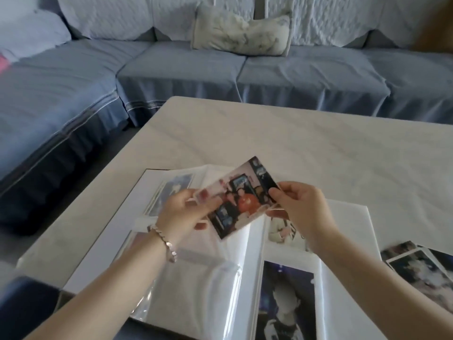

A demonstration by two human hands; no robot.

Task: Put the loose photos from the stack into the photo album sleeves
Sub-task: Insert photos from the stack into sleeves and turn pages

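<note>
glossy photo (241,196) was held tilted at frame centre, above the open album (196,285). left hand (182,212) pinched its left end, right hand (300,204) pinched its right edge. album lay on the pale table (294,143). loose stack (424,268) sat at right edge, just beside the album.

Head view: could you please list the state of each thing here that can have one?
photo album, open, flat on the table.
held photo, in the air over the album, tilted, not sleeved.
left hand, pinches the photo's left end.
right hand, pinches its right end.
lower left sleeve, empty.
lower right sleeve, filled.
loose photo stack, fanned on the table beside the album.
</note>
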